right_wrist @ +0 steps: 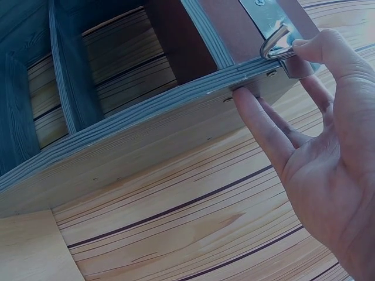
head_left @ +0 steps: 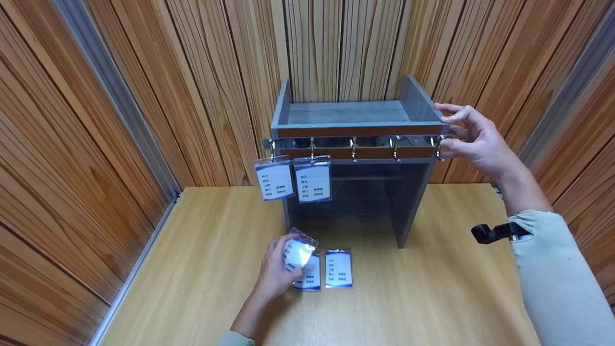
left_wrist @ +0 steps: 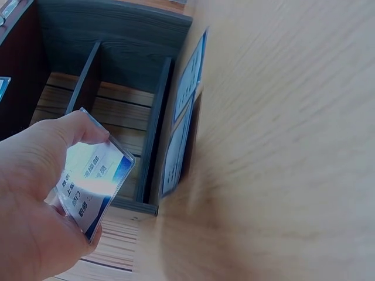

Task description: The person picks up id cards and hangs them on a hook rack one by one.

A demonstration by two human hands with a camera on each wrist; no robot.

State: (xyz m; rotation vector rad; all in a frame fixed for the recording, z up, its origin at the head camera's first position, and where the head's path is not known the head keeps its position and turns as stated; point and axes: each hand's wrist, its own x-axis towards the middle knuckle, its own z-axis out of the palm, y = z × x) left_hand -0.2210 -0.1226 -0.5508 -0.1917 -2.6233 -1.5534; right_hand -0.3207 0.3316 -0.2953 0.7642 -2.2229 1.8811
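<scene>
On the left, the left hand point(head_left: 277, 271) pinches a badge point(head_left: 298, 252) in a clear plastic sleeve, thumb on its face and fingers curled behind it, lifted a little off the table point(head_left: 202, 269). In the left wrist view the sleeve glares white across the print, and it looks slick. The grip sits low on the badge, so the slotted top edge is free, but a loose pinch could let it twist or slide out on the way up.

Just to the right of that hand, two more badges point(head_left: 338, 269) lie flat on the table side by side, the nearer one partly under the held one. A careless lift could drag or flick that nearer one.

Above them, two badges point(head_left: 294, 181) hang from the two leftmost hooks of a metal hook rail point(head_left: 353, 143) fixed across the front of a small grey shelf unit point(head_left: 408, 202). The third hook point(head_left: 354, 149) is bare and close beside the hanging pair. My guess is that a badge brought in at a slant could knock the neighbour and swing it off, or miss the hook tip and drop.

On the right, the right hand point(head_left: 473, 139) rests on the upper right corner of the shelf unit, fingers spread and nearly straight, thumb on the end hook point(right_wrist: 275, 47), holding nothing. The unit looks light and stands free on the table. If that hand eases off or pushes unevenly, the unit could shift or tip.
</scene>
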